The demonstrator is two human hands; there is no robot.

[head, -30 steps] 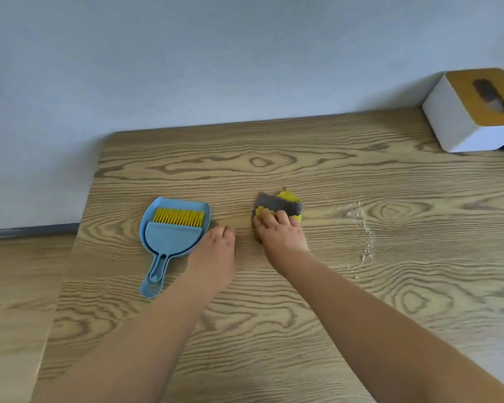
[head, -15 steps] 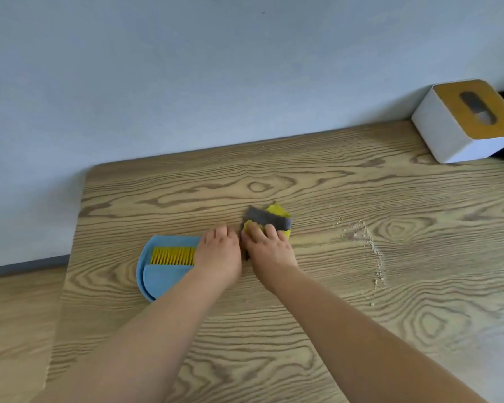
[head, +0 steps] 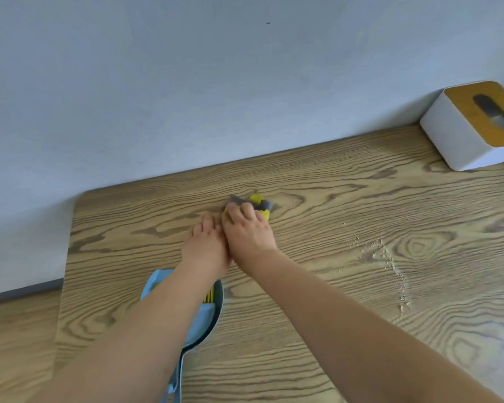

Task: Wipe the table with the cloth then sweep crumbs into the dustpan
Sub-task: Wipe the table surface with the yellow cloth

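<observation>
Two jobs make up this task, and by the look of things only the first is under way. The right hand [head: 249, 231] presses the grey and yellow cloth [head: 256, 203] flat on the tabletop [head: 361, 330] toward the far side, its fingers [head: 246, 209] spread over the cloth and lying fairly straight rather than curled round it. The left hand [head: 205, 248] rests just beside it on the left, touching it, fingers extended on the wood and holding nothing. A line of crumbs [head: 390, 266] lies well apart to the right, so the sweeping is not yet done. The blue dustpan [head: 207, 318], with its yellow-bristled brush [head: 209, 296] nested in it, sits near the left forearm, partly hidden under it and apparently untouched.

For room: the wall [head: 186, 82] stands just beyond the cloth, leaving little travel on the far side. The left edge of the tabletop is near, with floor past it. To the right the wood runs wide toward the crumbs, and only a white tissue box [head: 472, 141] occupies the far right corner.
</observation>
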